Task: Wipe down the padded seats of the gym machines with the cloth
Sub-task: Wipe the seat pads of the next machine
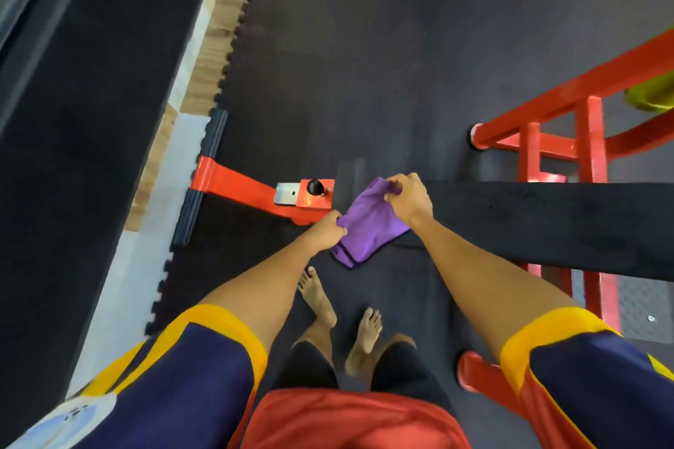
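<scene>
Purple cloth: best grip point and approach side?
Probably the upper edge, coming from above. The purple cloth hangs limp and folded; the left hand pinches its left edge, the right hand its far corner. Pinching there should spread it flat.

The left grip (328,231) pinches the near edge of a purple cloth (368,226), the right grip (408,195) a bunched far corner (at the end of the black padded seat (547,215)), beside a red frame's black knob (315,187)
</scene>
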`<state>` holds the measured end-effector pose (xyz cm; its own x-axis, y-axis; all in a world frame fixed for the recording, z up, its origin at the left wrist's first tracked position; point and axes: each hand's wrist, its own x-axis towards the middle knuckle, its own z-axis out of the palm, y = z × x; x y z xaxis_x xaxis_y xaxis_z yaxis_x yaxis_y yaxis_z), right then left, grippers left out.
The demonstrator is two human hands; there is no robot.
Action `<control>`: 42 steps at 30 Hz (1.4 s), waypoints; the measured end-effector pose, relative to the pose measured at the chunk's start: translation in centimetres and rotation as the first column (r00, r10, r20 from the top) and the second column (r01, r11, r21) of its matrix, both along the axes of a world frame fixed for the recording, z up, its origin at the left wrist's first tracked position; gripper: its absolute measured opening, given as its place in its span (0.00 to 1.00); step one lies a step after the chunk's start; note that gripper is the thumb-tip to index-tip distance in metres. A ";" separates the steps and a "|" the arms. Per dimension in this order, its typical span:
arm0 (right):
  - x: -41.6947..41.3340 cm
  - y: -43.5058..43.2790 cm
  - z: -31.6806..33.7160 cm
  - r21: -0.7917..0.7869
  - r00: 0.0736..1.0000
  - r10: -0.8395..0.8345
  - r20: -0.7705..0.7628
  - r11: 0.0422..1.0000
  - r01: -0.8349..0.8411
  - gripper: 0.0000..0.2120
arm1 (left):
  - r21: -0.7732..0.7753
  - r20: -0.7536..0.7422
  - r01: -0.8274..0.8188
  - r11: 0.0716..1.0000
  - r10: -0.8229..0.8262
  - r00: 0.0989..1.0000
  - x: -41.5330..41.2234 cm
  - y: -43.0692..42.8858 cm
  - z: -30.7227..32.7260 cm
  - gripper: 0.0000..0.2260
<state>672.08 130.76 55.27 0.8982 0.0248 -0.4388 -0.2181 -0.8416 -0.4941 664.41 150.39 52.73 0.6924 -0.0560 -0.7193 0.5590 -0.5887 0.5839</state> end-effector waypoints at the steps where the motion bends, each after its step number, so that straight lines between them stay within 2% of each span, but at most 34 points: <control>1: 1.0 0.2 -1.0 -0.014 1.000 0.008 -0.016 1.000 -0.008 0.12 | -0.051 -0.070 -0.051 0.997 0.047 0.996 0.1 -0.7 -0.9 0.09; 3: 2.3 0.8 -2.7 -0.022 0.997 0.080 -0.020 0.997 -0.080 0.14 | -0.178 -0.192 -0.113 0.978 0.078 0.978 0.0 -2.4 -1.7 0.13; 5: 3.8 1.6 -4.3 -0.026 0.975 0.220 0.015 0.975 -0.220 0.17 | -0.199 -0.185 -0.057 0.978 0.020 0.982 0.8 -3.7 -2.9 0.14; 7: 5.5 2.3 -6.5 -0.016 0.930 0.363 0.054 0.932 -0.362 0.19 | -0.129 -0.123 -0.017 0.992 0.002 0.992 1.7 -4.4 -4.3 0.12; 8: 6.1 2.9 -7.5 -0.006 0.903 0.424 0.069 0.906 -0.424 0.19 | -0.036 -0.054 -0.034 0.999 0.032 0.998 2.1 -4.4 -5.2 0.11; 9: 6.6 3.5 -8.3 0.012 0.876 0.475 0.083 0.879 -0.478 0.19 | 0.022 -0.003 -0.147 0.989 0.147 0.989 2.5 -4.3 -5.6 0.09; 11: 7.1 4.6 -9.4 0.040 0.839 0.530 0.126 0.842 -0.538 0.16 | 0.031 0.109 -0.461 0.887 0.456 0.883 3.1 -3.9 -6.6 0.05; 13: 7.1 5.2 -10.5 0.059 0.837 0.518 0.179 0.843 -0.534 0.14 | -0.049 0.169 -0.626 0.778 0.625 0.762 3.9 -3.4 -7.5 0.08; 15: 6.6 5.1 -12.2 0.102 0.857 0.468 0.215 0.862 -0.497 0.15 | -0.119 0.164 -0.675 0.728 0.685 0.710 5.3 -3.2 -8.8 0.12; 17: 5.0 4.2 -13.5 0.073 0.848 0.471 0.245 0.863 -0.500 0.21 | -0.197 0.084 -0.730 0.655 0.753 0.653 6.3 -3.1 -9.0 0.16; 19: 3.2 3.2 -15.5 -0.045 0.768 0.590 0.251 0.799 -0.599 0.33 | -0.276 -0.023 -0.797 0.538 0.825 0.565 6.6 -3.3 -9.8 0.18; 20: 2.6 2.7 -16.3 -0.099 0.715 0.645 0.271 0.757 -0.646 0.36 | -0.305 -0.070 -0.821 0.482 0.849 0.524 6.7 -3.5 -9.9 0.17; 22: 3.1 2.6 -17.1 -0.156 0.627 0.710 0.322 0.692 -0.704 0.33 | -0.333 -0.135 -0.852 0.404 0.873 0.468 6.4 -4.0 -10.4 0.15; 24: 5.8 3.3 -17.6 -0.183 0.613 0.716 0.334 0.687 -0.703 0.28 | -0.344 -0.171 -0.870 0.352 0.888 0.427 6.3 -4.3 -10.8 0.15; 26: 9.1 4.8 -17.2 -0.145 0.740 0.621 0.257 0.782 -0.606 0.26 | -0.363 -0.188 -0.865 0.345 0.883 0.431 6.3 -4.0 -11.4 0.16; 28: 11.4 6.1 -16.8 -0.065 0.848 0.500 0.176 0.865 -0.497 0.24 | -0.387 -0.179 -0.832 0.398 0.853 0.491 6.3 -3.7 -11.3 0.18; 30: 11.4 6.4 -16.7 -0.038 0.853 0.479 0.206 0.875 -0.482 0.23 | -0.415 -0.195 -0.843 0.343 0.871 0.451 6.4 -3.6 -11.2 0.16; 33: 7.2 5.3 -17.3 -0.112 0.728 0.568 0.384 0.811 -0.574 0.23 | -0.469 -0.186 -0.820 0.328 0.871 0.455 6.5 -3.6 -10.9 0.17; 36: 2.2 3.3 -18.1 -0.114 0.582 0.656 0.481 0.705 -0.700 0.23 | -0.493 -0.237 -0.815 0.304 0.855 0.462 5.4 -3.0 -11.3 0.22; 39: 4.2 1.9 -18.7 -0.169 0.376 0.765 0.523 0.525 -0.834 0.23 | -0.513 -0.287 -0.813 0.276 0.837 0.466 5.4 -2.5 -11.7 0.25; 40: 6.0 2.0 -18.8 -0.199 0.335 0.799 0.499 0.482 -0.853 0.23 | -0.514 -0.290 -0.814 0.272 0.837 0.463 5.5 -2.5 -11.8 0.26; 41: 8.0 2.6 -18.8 -0.209 0.353 0.811 0.466 0.489 -0.847 0.23 | -0.507 -0.288 -0.816 0.279 0.837 0.465 5.6 -2.5 -12.0 0.26; 42: 9.7 3.5 -18.4 -0.179 0.447 0.781 0.436 0.562 -0.807 0.22 | -0.500 -0.279 -0.813 0.297 0.834 0.476 5.7 -2.5 -12.3 0.26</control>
<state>681.73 134.30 36.84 0.5508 0.8347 0.0001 0.7722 -0.5095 -0.3798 670.10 147.85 40.43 0.6154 0.2263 -0.7550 0.5502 0.5625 0.6171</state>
